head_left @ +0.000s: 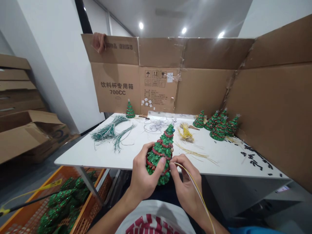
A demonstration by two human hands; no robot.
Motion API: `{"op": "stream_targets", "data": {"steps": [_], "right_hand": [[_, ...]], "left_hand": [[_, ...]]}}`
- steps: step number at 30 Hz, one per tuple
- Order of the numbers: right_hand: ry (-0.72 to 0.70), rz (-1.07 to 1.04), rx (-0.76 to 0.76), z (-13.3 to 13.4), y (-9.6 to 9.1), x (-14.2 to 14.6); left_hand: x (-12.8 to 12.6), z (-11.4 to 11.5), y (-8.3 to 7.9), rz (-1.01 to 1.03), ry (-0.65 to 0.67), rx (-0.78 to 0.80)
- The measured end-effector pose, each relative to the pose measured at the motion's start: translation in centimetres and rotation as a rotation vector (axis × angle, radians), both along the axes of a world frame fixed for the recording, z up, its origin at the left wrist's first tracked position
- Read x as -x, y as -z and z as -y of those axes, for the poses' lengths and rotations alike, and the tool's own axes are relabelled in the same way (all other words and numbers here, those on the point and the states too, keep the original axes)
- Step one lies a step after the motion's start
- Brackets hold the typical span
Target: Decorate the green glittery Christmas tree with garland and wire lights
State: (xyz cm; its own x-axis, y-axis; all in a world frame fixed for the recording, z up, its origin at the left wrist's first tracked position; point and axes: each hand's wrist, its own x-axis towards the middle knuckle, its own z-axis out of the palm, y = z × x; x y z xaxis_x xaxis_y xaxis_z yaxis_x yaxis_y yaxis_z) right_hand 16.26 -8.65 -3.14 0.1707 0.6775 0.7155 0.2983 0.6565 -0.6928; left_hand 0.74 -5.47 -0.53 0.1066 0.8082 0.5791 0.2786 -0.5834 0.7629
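My left hand [142, 174] grips a small green glittery Christmas tree [161, 151] wound with a red garland, held tilted over the near edge of the white table [97, 156]. My right hand [185, 182] pinches a thin yellow strand [198, 191] against the tree's lower right side. The strand trails down past my right wrist.
On the table lie green wire bundles [110, 131], grey wire loops [156, 125], yellow strands [186, 133], one small tree [130, 110] and a cluster of finished trees [218, 126]. Cardboard walls [202, 87] ring the table. An orange crate [85, 208] of trees sits lower left.
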Motion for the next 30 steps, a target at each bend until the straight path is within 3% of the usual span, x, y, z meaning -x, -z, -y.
{"op": "stream_targets", "data": {"steps": [12,19,30], "right_hand": [[-0.052,-0.113,0.094,-0.1,1.0,0.3],[-0.118,-0.078,0.135,0.1,0.7,-1.2],[0.004,0.023,0.076,1.9,-0.7,-1.0]], "left_hand": [[-0.1,0.0,0.5,-0.005,-0.051,-0.036],[0.3,0.0,0.3,0.032,0.021,0.018],[0.4,1.0,-0.1,0.062,0.070,-0.007]]}}
